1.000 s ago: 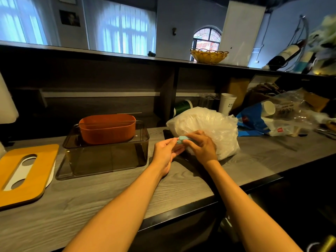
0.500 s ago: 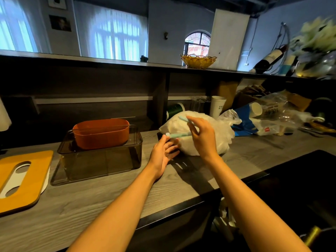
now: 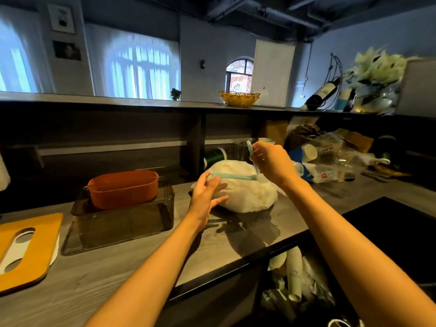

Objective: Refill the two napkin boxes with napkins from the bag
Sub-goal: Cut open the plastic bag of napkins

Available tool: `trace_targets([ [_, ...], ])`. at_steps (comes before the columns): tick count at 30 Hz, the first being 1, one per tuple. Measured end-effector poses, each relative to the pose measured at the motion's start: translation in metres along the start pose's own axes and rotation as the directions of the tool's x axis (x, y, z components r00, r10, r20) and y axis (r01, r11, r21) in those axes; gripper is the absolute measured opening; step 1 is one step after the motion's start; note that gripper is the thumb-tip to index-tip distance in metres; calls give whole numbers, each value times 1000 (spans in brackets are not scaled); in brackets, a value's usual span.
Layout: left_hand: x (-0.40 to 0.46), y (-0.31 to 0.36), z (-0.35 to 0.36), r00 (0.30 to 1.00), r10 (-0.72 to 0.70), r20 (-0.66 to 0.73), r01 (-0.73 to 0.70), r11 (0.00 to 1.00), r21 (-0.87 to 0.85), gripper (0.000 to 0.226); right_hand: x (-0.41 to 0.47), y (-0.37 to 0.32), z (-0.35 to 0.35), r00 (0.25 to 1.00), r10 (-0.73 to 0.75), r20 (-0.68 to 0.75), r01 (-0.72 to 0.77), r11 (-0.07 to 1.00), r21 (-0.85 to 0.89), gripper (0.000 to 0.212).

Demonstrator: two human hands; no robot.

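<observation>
The clear plastic bag of white napkins point(image 3: 245, 192) lies on the grey wooden counter point(image 3: 118, 267). Your right hand point(image 3: 273, 161) is raised above the bag, forearm angled up, fingers curled round one arm of a pale blue bag clip point(image 3: 236, 177). Your left hand point(image 3: 207, 192) sits at the bag's left end, thumb and fingers pinching the tip of the clip's other arm. The clip is spread into a wide V. Left of the bag, an orange napkin box point(image 3: 122, 188) stands inside a smoked clear box point(image 3: 122, 223); what they contain cannot be made out. Farther left lies an orange lid point(image 3: 35, 251) with a slot.
</observation>
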State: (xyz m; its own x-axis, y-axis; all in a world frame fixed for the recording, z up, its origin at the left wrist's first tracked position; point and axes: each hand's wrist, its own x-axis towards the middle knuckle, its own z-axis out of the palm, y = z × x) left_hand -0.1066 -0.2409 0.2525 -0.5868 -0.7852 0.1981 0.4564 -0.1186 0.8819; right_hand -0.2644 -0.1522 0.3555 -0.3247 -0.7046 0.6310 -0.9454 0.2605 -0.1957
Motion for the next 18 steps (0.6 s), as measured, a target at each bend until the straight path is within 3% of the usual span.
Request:
trace_targets([
  [4, 17, 23, 19, 996, 16, -84, -4, 990, 138, 38, -5, 7, -20, 1000, 0, -14, -2, 989, -150, 20],
  [5, 19, 26, 22, 994, 1, -107, 17, 985, 170, 31, -6, 11, -22, 1000, 23, -14, -25, 995, -92, 18],
  [7, 20, 26, 21, 986, -45, -159, 72, 983, 168, 23, -5, 24, -24, 991, 130, 15, -130, 970, 206, 15],
  [9, 13, 24, 16, 973, -94, -212, 113, 991, 77, 21, -4, 42, -27, 965, 246, 89, -259, 845, 469, 15],
  [13, -3, 17, 4, 958, -184, -220, 173, 983, -69, 22, -16, 72, -30, 847, 400, 350, -516, 462, 722, 14],
  [15, -12, 15, 3, 954, -220, -204, 202, 974, -107, 23, -27, 76, -28, 803, 438, 404, -553, 296, 779, 12],
  [18, -28, 12, 7, 954, -237, -185, 219, 969, -112, 23, -44, 70, -20, 761, 535, 367, -507, 138, 851, 15],
])
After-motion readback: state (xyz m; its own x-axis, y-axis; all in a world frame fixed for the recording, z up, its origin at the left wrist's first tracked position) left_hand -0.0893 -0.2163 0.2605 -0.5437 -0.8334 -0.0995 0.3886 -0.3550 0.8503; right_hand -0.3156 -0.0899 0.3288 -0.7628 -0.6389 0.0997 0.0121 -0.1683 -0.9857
